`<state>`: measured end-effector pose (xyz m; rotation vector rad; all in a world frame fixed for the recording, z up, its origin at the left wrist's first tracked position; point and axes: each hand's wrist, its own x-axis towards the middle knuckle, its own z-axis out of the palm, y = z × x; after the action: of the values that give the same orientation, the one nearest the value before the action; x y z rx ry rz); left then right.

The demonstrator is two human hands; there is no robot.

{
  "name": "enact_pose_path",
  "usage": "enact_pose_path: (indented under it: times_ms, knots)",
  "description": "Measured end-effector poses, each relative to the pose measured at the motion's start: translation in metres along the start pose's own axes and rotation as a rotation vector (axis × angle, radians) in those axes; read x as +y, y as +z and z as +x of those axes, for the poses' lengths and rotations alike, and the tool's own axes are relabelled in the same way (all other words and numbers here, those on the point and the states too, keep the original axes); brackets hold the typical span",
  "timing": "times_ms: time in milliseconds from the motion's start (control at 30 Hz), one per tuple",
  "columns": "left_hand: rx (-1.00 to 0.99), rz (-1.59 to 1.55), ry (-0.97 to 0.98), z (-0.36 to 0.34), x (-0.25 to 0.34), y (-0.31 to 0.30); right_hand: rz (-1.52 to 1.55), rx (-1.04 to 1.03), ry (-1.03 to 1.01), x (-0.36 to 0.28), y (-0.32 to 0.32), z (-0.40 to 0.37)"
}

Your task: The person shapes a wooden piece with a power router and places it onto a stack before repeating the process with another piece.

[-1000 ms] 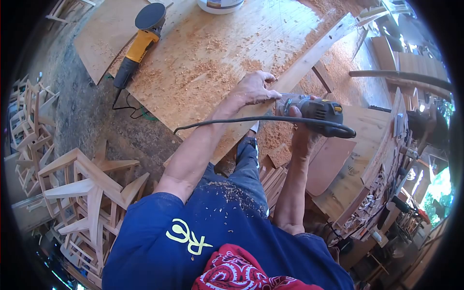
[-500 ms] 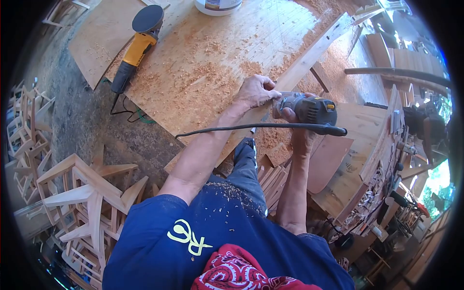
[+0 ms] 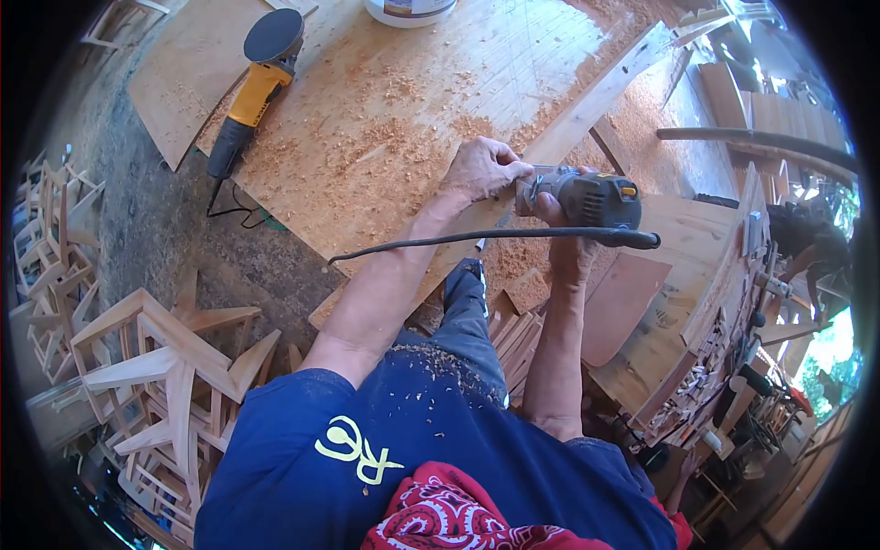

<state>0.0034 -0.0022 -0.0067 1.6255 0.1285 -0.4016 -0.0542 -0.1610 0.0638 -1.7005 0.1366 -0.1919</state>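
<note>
My right hand point(image 3: 570, 255) is wrapped round a trim router point(image 3: 600, 200), its thumb on the near side of the body. The router lies tilted on its side, with its base plate toward my left hand point(image 3: 482, 170). The fingers of that hand are pinched together at the base plate; whatever is between them is too small to make out. Under both hands runs a long wooden board point(image 3: 596, 103). The router's black cord point(image 3: 458, 236) passes across my left forearm.
Wood shavings cover the plywood worktop point(image 3: 513, 55). A yellow and black angle grinder or sander point(image 3: 255, 96) lies at the left, near a white tub point(image 3: 412, 11). Star-shaped wooden frames point(image 3: 174, 367) stand lower left. Offcuts point(image 3: 687, 367) crowd the right bench.
The view has shifted slightly. Both hands stay at the router, which has barely moved. At the lower right, a bit of red cloth and what looks like an arm have come into view.
</note>
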Motion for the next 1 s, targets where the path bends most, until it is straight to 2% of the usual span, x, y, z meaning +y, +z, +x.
enact_pose_path:
  times_ms: [167, 433, 533, 633, 733, 867, 1000]
  knots:
    - [-0.007, 0.086, -0.038, 0.005, 0.003, -0.002, 0.059, -0.027, -0.007, -0.002, 0.002, 0.007]
    - [0.03, 0.191, -0.138, 0.01, 0.018, 0.0, 0.075, 0.002, 0.091, -0.009, -0.005, 0.011]
    - [-0.009, 0.141, -0.002, 0.009, 0.009, 0.0, 0.002, 0.01, 0.005, -0.014, -0.016, 0.009]
    - [-0.02, 0.199, 0.047, -0.009, 0.015, -0.002, -0.083, 0.042, -0.058, -0.026, -0.025, -0.012]
    - [-0.007, 0.129, 0.085, -0.025, 0.006, 0.002, -0.108, 0.031, -0.146, -0.024, -0.027, -0.027]
    - [-0.056, 0.125, 0.027, -0.025, -0.004, -0.001, -0.015, 0.045, -0.046, -0.015, -0.015, -0.031]
    - [-0.063, 0.085, 0.001, -0.026, -0.001, 0.0, -0.029, 0.041, -0.056, -0.003, -0.014, -0.027]
